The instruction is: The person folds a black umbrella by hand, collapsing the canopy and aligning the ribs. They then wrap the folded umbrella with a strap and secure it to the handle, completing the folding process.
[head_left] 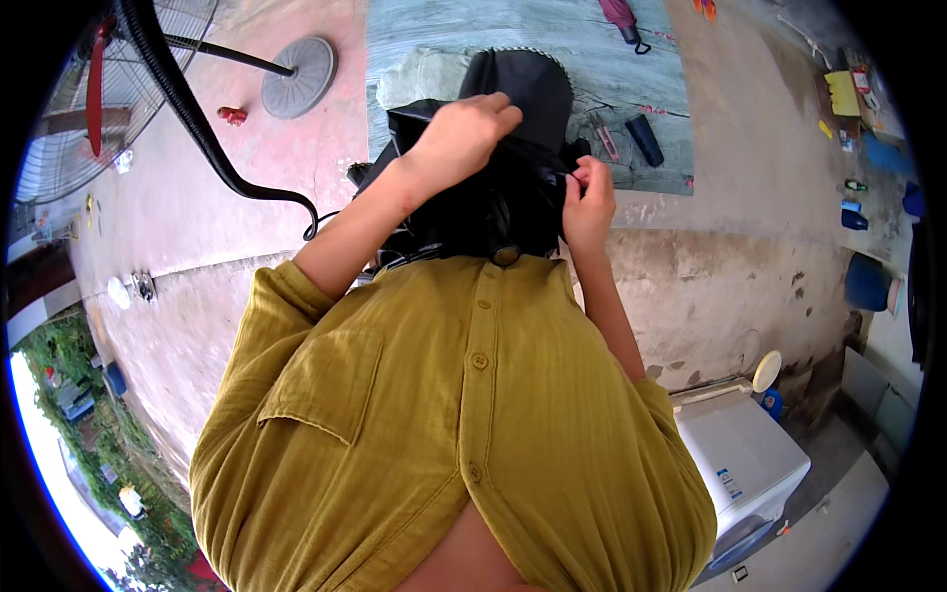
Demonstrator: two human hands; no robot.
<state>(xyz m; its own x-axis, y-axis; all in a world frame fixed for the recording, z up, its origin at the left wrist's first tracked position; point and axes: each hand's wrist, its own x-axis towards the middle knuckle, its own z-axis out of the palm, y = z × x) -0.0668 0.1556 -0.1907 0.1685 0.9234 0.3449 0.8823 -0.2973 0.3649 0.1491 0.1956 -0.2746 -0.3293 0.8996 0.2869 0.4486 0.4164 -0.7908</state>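
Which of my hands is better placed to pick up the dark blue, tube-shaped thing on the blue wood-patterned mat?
Probably your right hand: it is clearly nearer the dark blue, tube-shaped thing, though it appears to pinch black, soft material. Your left hand is farther left, across that material.

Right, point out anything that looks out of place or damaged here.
A small red object lies by itself on the floor beside the fan's round base, away from the blue mat, so it looks misplaced.

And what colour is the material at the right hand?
The material is black, clearest in the head view.
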